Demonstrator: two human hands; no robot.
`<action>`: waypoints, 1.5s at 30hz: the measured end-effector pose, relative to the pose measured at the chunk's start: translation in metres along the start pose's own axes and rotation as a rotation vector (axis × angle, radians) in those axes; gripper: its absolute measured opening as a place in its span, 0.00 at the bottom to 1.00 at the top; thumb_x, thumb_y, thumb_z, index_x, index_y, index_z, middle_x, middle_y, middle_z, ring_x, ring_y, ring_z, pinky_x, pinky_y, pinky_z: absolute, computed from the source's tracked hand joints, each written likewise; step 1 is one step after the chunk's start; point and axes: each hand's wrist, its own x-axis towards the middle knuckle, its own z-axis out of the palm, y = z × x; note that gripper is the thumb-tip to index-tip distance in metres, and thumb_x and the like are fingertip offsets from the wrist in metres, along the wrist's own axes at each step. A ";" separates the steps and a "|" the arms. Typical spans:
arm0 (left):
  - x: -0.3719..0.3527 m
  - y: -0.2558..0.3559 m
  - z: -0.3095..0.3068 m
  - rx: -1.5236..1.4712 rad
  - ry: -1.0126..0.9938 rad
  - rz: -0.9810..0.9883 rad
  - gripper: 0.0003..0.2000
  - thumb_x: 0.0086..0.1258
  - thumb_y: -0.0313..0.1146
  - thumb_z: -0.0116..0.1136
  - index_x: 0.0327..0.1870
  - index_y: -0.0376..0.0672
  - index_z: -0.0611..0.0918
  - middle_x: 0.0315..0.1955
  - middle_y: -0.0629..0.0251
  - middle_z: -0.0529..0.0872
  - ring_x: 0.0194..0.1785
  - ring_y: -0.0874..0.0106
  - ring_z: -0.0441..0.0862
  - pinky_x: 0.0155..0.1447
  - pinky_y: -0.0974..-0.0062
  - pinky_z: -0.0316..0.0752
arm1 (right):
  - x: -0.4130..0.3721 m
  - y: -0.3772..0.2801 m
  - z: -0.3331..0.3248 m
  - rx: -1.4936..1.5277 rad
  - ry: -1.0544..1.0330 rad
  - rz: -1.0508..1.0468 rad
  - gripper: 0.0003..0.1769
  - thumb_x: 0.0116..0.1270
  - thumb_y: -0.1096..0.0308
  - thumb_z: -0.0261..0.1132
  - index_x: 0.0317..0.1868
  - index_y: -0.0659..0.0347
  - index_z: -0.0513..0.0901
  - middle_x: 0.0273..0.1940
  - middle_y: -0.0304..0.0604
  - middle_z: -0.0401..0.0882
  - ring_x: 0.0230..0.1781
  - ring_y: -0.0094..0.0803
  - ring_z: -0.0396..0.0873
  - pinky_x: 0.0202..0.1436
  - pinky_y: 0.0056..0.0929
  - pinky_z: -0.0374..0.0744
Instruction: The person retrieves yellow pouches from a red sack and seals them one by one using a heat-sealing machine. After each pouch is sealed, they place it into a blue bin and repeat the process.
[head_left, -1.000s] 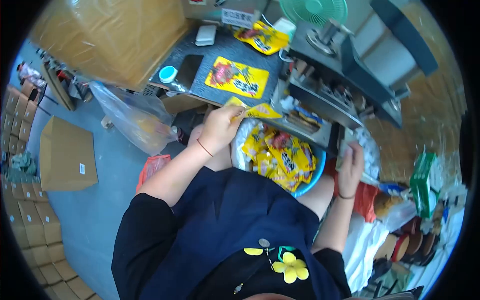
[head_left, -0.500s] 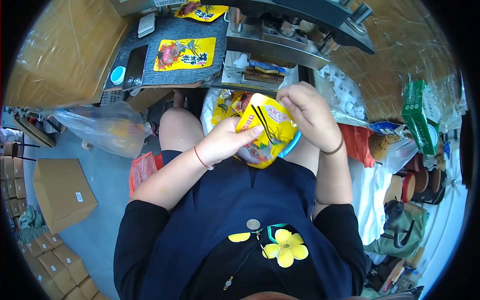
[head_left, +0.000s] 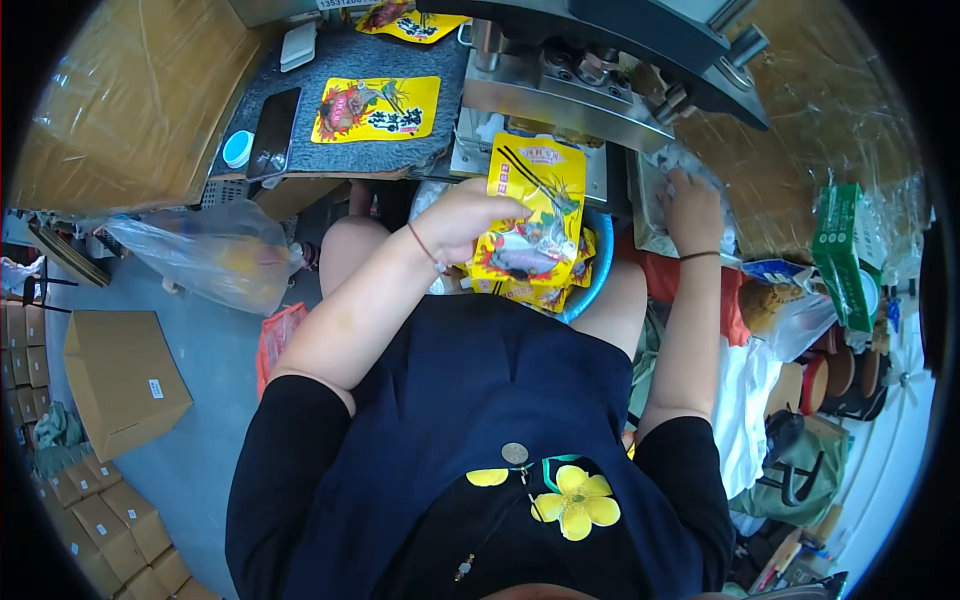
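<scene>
My left hand (head_left: pixel 462 222) pinches a yellow printed pouch (head_left: pixel 532 215) by its left side, thumb on the front. The pouch stands upright before the metal press (head_left: pixel 570 100), its top edge near the press. Below it, more yellow pouches (head_left: pixel 535 293) lie in a blue basin (head_left: pixel 604 262) between the knees. My right hand (head_left: pixel 692 205) reaches into a container of small white plastic pieces (head_left: pixel 655 215) right of the press. Its fingertips are among the pieces, and what they hold, if anything, cannot be made out.
On the dark worktop (head_left: pixel 390 158) lie a flat yellow pouch (head_left: pixel 378 108), a black phone (head_left: pixel 274 133) and a blue-white cap (head_left: pixel 237 149). Cardboard (head_left: pixel 140 110) rises at the left. A green box (head_left: pixel 845 255) is at the right.
My right hand has let go of the pouch and moved right to the white pieces. My left hand has raised the pouch towards the press and turned it upright.
</scene>
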 end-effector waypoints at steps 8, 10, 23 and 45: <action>0.002 0.026 -0.041 0.653 0.591 0.627 0.22 0.70 0.36 0.67 0.56 0.34 0.72 0.45 0.55 0.82 0.46 0.65 0.82 0.53 0.66 0.79 | -0.010 -0.011 -0.003 0.123 0.059 0.054 0.12 0.64 0.64 0.66 0.49 0.49 0.80 0.43 0.48 0.82 0.44 0.54 0.84 0.43 0.50 0.82; -0.011 0.074 -0.076 1.558 0.977 1.212 0.26 0.70 0.36 0.65 0.64 0.34 0.71 0.60 0.41 0.76 0.64 0.47 0.74 0.69 0.53 0.69 | -0.009 -0.011 -0.003 0.140 0.039 0.052 0.13 0.65 0.64 0.65 0.50 0.49 0.79 0.43 0.50 0.82 0.42 0.55 0.83 0.42 0.52 0.81; -0.081 0.023 -0.058 0.967 0.530 0.513 0.09 0.74 0.32 0.65 0.46 0.35 0.85 0.35 0.64 0.89 0.41 0.70 0.87 0.47 0.73 0.80 | -0.012 -0.011 -0.004 0.365 0.371 0.013 0.11 0.68 0.68 0.61 0.49 0.56 0.82 0.43 0.52 0.85 0.43 0.53 0.82 0.46 0.48 0.79; -0.058 -0.045 0.042 0.373 -0.037 -0.109 0.17 0.77 0.39 0.63 0.56 0.34 0.85 0.47 0.64 0.90 0.48 0.76 0.86 0.55 0.76 0.81 | -0.031 -0.076 -0.103 1.134 -0.129 -0.474 0.07 0.76 0.70 0.61 0.45 0.64 0.83 0.37 0.45 0.84 0.37 0.37 0.83 0.43 0.30 0.79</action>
